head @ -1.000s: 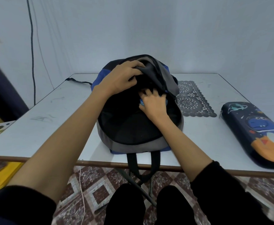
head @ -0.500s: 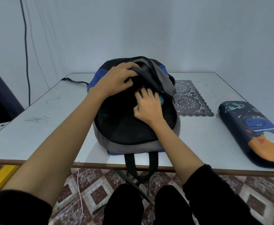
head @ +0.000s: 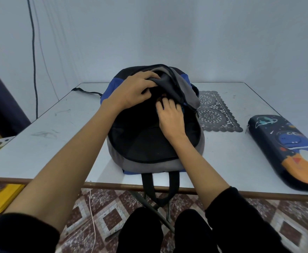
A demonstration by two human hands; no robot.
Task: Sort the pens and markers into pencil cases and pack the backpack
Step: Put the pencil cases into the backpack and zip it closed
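Observation:
A black, grey and blue backpack (head: 145, 148) lies on the white table (head: 58, 139) in front of me, its straps hanging over the near edge. My left hand (head: 131, 90) grips the grey top flap (head: 184, 86) and holds the opening up. My right hand (head: 169, 117) reaches into the opening with its fingers extended; the fingertips are hidden inside. A sliver of a blue item (head: 183, 109) shows beside that hand, mostly hidden in the bag. A dark pencil case (head: 292, 148) with a dinosaur and space print lies shut at the table's right.
A grey lace doily (head: 215, 114) lies right behind the backpack. A loose black strap (head: 83, 91) trails off the bag to the far left. A yellow object (head: 1, 198) sits low on the left, beyond the table edge. A wall stands close behind.
My right hand has slid further up into the opening, and the blue item under it is now almost out of sight. My left hand keeps its grip on the flap.

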